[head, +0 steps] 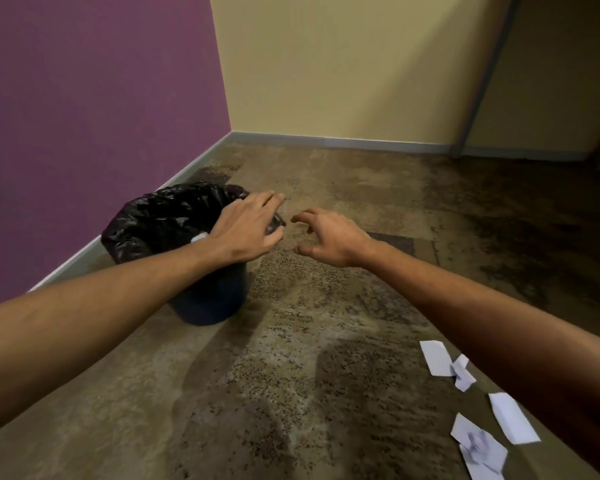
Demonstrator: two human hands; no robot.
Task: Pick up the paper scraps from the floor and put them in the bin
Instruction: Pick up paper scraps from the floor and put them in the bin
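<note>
A dark round bin lined with a black plastic bag stands on the floor by the purple wall. A white scrap shows inside it, just behind my left wrist. My left hand hovers over the bin's right rim, fingers spread and holding nothing. To the right of the bin, my right hand hangs above the floor with curled, parted fingers and is empty too. Several white paper scraps lie on the floor at the lower right, partly under my right forearm.
A purple wall runs along the left and a yellow wall across the back, both with a pale skirting board. A grey door frame stands at the back right. The mottled brown floor stretches between.
</note>
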